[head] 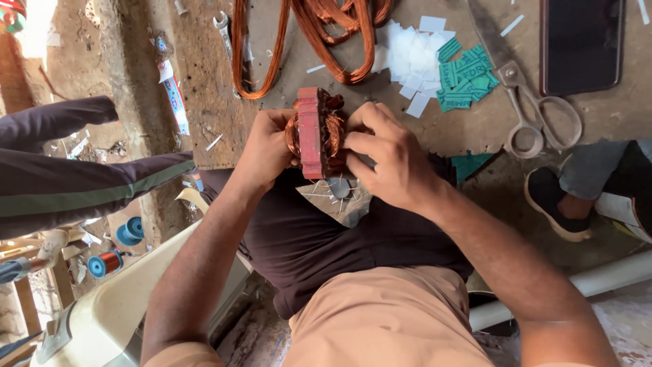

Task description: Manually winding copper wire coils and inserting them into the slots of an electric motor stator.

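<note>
Dusty surface (217, 81) carried copper coils (326, 34), scissors (536, 115), paper scraps (414, 54). I saw the left hand (265, 149) closed around a red stator (316, 132) at the surface edge; right hand (390, 160) pinched its windings.

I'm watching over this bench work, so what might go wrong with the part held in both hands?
The red motor stator is held over the lap off the bench edge; a slip of the left hand could drop it. The right hand fingers press the copper windings, which might get nicked.
</note>
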